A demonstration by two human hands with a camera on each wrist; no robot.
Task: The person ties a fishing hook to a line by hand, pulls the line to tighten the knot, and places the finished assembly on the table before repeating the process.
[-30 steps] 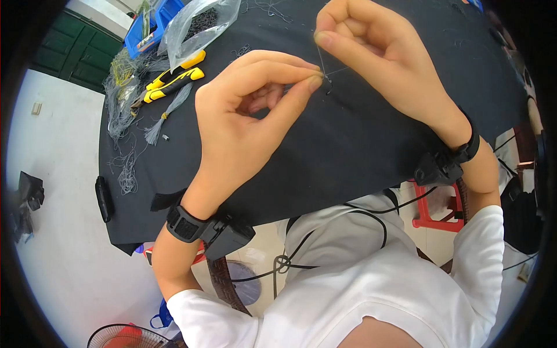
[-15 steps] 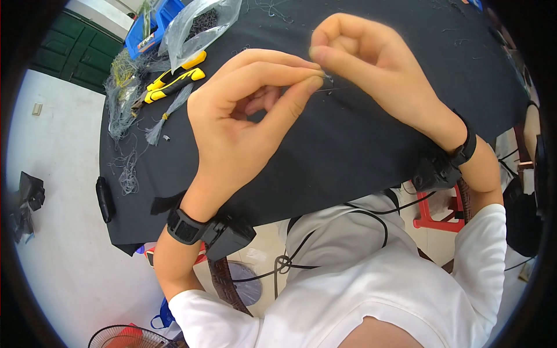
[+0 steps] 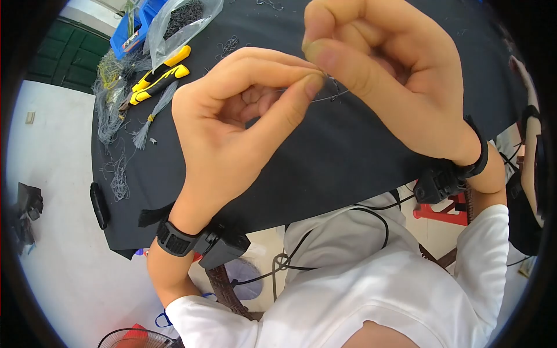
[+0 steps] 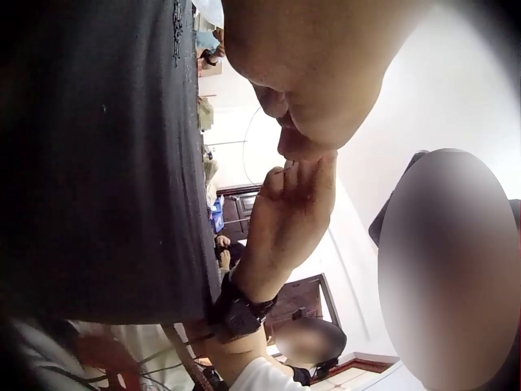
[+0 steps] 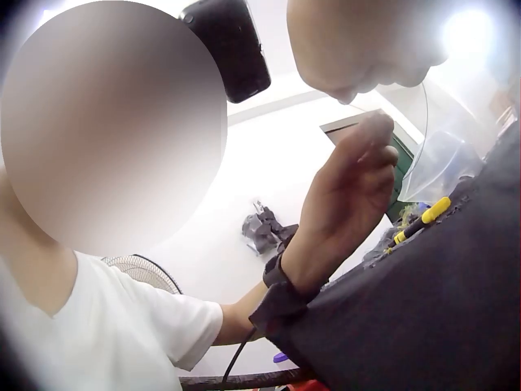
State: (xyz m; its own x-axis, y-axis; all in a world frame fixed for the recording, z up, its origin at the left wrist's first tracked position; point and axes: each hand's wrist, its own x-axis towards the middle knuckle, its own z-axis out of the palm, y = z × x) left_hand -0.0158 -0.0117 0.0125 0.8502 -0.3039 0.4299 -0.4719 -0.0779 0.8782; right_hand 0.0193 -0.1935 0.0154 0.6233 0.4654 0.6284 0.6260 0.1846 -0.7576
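In the head view the left hand pinches a small dark piece with thin line between thumb and forefinger. Close by on the right, the right hand has its thumb and forefinger brought together beside that piece; a fine thread runs below the fingertips toward it. What lies inside the right fingertips is hidden. The left wrist view shows the right hand with its fingertips against the left hand. In the right wrist view a thin line curves down beside the left hand.
On the black-covered table at the left lie yellow-black pliers, a tied bundle of grey line and loose tangles. A clear bag of dark pieces and a blue bin stand behind. Cables hang by the lap.
The right hand has come closer to the camera and nearer the left fingertips. The left hand has shifted slightly left, still pinching. The table items appear a little further left in the view.
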